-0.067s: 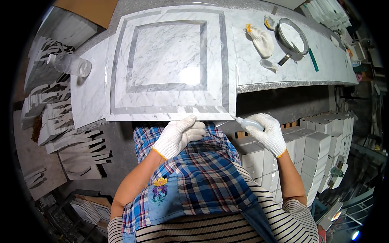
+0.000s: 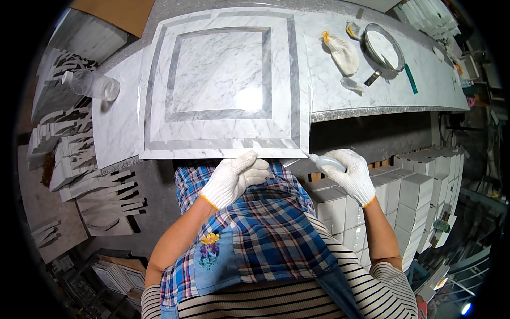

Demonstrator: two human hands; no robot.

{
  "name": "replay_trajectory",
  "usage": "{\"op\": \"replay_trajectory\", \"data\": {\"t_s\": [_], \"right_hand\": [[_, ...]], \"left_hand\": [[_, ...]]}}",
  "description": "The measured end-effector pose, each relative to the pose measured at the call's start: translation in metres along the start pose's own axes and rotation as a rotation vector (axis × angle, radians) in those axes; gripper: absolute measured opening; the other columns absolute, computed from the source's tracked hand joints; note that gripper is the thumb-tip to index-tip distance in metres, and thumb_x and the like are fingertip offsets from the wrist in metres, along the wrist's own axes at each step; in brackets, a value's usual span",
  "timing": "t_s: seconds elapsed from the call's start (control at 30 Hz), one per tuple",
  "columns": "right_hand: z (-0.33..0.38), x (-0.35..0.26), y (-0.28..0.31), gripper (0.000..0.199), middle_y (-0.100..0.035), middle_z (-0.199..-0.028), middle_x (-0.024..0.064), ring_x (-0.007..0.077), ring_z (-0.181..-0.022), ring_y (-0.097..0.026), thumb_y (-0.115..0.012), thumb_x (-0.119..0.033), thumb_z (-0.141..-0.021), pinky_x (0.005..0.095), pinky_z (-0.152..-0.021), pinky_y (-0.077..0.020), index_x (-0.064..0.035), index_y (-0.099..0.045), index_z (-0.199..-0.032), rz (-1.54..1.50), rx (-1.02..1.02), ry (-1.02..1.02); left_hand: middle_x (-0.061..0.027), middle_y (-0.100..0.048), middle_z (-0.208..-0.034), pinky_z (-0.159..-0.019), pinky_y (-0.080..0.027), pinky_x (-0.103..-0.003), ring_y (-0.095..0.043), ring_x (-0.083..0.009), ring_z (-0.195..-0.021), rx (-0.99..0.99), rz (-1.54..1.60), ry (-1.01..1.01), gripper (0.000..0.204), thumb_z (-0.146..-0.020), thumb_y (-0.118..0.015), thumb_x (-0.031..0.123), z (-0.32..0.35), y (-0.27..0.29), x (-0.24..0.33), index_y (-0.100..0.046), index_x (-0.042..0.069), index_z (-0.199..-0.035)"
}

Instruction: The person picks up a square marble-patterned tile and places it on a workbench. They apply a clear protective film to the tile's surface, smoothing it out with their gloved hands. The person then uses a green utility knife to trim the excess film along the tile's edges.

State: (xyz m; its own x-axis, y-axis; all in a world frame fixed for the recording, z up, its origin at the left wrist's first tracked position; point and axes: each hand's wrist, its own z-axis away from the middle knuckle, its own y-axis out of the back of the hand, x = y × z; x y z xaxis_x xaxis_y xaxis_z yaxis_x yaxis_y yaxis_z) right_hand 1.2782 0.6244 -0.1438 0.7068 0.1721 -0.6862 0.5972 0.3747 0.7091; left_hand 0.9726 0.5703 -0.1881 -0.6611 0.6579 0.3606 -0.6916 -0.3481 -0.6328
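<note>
A square marble panel [image 2: 218,74] with grey inlaid frames lies before me, its near edge jutting over the table's front. My right hand [image 2: 350,173], in a white knit glove, is wrapped round a small translucent squeeze bottle [image 2: 325,161] with a thin nozzle. The nozzle points up-left, its tip at the panel's near right corner. My left hand [image 2: 236,178], gloved likewise, is at the middle of the near edge. Its fingers are curled together with the thumb side up, and I see nothing in them.
On the marble slab [image 2: 329,101] to the right are a round bowl [image 2: 399,64] of white material, a spare glove [image 2: 342,53] and a green strip [image 2: 410,78]. A clear plastic bottle [image 2: 98,85] lies left. White boxes [image 2: 417,191] are stacked below right; cut stone strips [image 2: 111,186] lie left.
</note>
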Motion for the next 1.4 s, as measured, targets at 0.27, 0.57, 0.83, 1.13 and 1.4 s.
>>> {"op": "replay_trajectory", "data": {"t_s": [0.27,0.57,0.83,1.13,1.4], "right_hand": [[0.000,0.001,0.000,0.027,-0.070,-0.089,0.0126,0.0313,-0.083,-0.066,-0.076,-0.027,-0.080,0.0391,-0.074,-0.0536,-0.0058,-0.073,-0.097,-0.016,-0.010,-0.019],[-0.006,0.001,0.004,0.032,-0.069,-0.098,0.0082,0.0151,-0.087,-0.064,-0.073,-0.019,-0.084,0.0308,-0.077,-0.0524,0.0005,-0.070,-0.109,-0.391,-0.021,-0.204],[-0.010,-0.016,-0.011,0.032,-0.067,-0.094,0.0088,0.0154,-0.085,-0.061,-0.068,-0.015,-0.081,0.0295,-0.079,-0.0500,0.0034,-0.069,-0.107,-0.405,0.032,-0.181],[-0.042,-0.065,-0.031,0.034,-0.067,-0.095,0.0113,0.0180,-0.085,-0.062,-0.072,-0.020,-0.080,0.0299,-0.078,-0.0495,0.0032,-0.068,-0.104,-0.326,-0.152,-0.040],[-0.078,-0.114,-0.068,0.035,-0.070,-0.098,0.0126,0.0222,-0.088,-0.066,-0.078,-0.022,-0.081,0.0317,-0.080,-0.0510,0.0012,-0.070,-0.107,-0.291,-0.249,0.160]], "left_hand": [[-0.0193,-0.069,-0.099,-0.076,-0.060,-0.035,-0.069,-0.0248,-0.083,-0.028,0.020,-0.006,0.032,-0.102,-0.060,0.020,-0.003,0.006,-0.003,-0.060,-0.008,-0.114],[-0.0203,-0.069,-0.105,-0.081,-0.060,-0.036,-0.070,-0.0265,-0.090,-0.040,-0.012,-0.011,0.033,-0.102,-0.058,0.021,-0.001,0.006,0.000,-0.059,-0.009,-0.117],[-0.0244,-0.065,-0.115,-0.083,-0.059,-0.032,-0.068,-0.0257,-0.099,0.013,-0.036,-0.054,0.042,-0.107,-0.050,0.025,0.012,0.014,0.006,-0.054,-0.013,-0.125],[-0.0209,-0.066,-0.107,-0.074,-0.061,-0.032,-0.070,-0.0255,-0.092,0.177,0.136,-0.291,0.031,-0.104,-0.054,0.021,0.034,0.054,0.017,-0.057,-0.008,-0.115],[-0.0163,-0.068,-0.100,-0.068,-0.058,-0.029,-0.070,-0.0217,-0.085,0.234,0.191,-0.377,0.029,-0.102,-0.059,0.020,0.055,0.079,0.040,-0.060,-0.006,-0.114]]}}
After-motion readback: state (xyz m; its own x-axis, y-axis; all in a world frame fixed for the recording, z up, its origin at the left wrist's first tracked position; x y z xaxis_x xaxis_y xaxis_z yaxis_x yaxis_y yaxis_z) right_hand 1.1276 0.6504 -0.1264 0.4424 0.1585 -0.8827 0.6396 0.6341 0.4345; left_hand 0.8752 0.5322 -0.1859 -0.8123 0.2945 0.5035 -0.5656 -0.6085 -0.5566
